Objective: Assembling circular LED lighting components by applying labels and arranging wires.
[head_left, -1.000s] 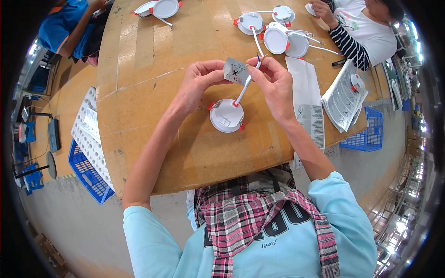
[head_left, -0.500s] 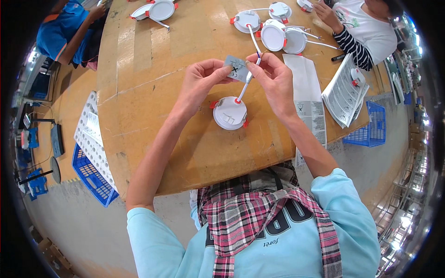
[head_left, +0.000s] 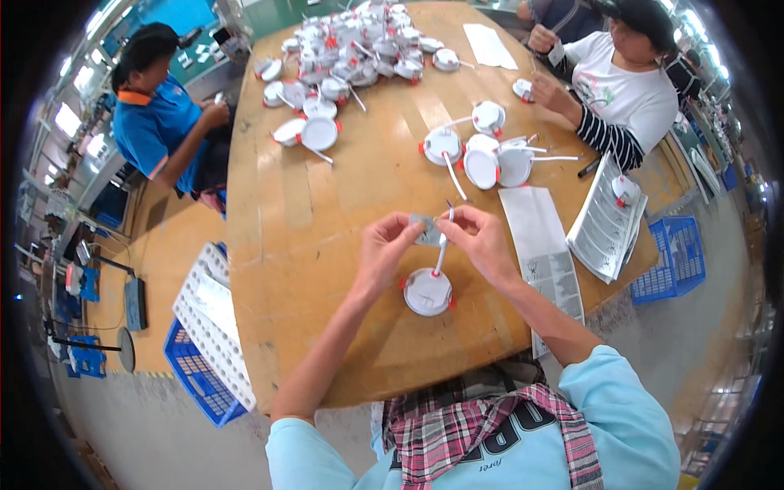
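Hands (head_left: 381,255) (head_left: 483,247) pinch 1 grey label (head_left: 429,233), print too small to read, and 1 white cable (head_left: 442,255).

A: What does the brown table (head_left: 282,245) carry along its far edge?
B: A broad heap of white lamps (head_left: 359,49) with red clips, and a white paper sheet (head_left: 490,46) toward the far right corner.
A: And by the right edge?
B: Four grouped lamps (head_left: 482,166) somewhat inward, a black marker (head_left: 587,169), then a stack of printed sheets (head_left: 594,233) at the near right corner.
A: The near edge?
B: A single lamp (head_left: 427,292) lies inward from it; a long printed strip (head_left: 532,216) reaches it.
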Available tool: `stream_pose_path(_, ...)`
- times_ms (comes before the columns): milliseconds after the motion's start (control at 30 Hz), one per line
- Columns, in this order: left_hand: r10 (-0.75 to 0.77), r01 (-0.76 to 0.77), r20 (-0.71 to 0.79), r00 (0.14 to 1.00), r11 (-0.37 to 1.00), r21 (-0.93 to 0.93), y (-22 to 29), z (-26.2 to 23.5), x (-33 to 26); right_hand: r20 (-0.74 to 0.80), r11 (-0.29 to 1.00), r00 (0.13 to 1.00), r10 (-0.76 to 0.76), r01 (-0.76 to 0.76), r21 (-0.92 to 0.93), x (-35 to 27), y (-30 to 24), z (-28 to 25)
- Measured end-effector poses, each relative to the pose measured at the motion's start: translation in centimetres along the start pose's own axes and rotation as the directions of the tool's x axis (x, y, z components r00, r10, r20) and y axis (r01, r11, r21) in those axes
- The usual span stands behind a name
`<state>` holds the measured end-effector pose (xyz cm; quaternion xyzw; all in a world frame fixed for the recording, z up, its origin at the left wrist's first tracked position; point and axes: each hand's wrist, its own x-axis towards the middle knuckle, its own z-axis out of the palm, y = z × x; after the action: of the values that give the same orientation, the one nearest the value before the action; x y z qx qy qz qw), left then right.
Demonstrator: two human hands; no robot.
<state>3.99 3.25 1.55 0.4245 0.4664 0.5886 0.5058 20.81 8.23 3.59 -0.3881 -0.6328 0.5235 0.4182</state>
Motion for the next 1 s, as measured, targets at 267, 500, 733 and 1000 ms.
stream_pose_path(267,0.001,-0.001,-0.032,0.999,1.0,0.01,1.2,0.6,-1.1,0.039,0.992,0.999,0.009,-0.003,-0.13,-0.2,-1.9,-0.1)
stream_pose_path(500,0.015,-0.015,-0.033,0.999,1.0,0.001,1.0,0.4,-1.4,0.12,0.994,0.993,0.022,-0.009,-0.112,-0.2,-1.7,-0.1)
stream_pose_path(733,0.039,-0.039,-0.11,0.993,0.999,-0.001,0.7,0.2,-1.8,0.068,0.999,0.997,-0.026,0.028,-0.039,-0.5,-1.7,-0.1)
stream_pose_path(1000,-0.013,0.018,-0.154,0.988,0.999,0.031,0.9,0.2,-1.7,0.11,0.991,0.994,0.015,-0.001,-0.133,-0.4,-0.9,-0.8)
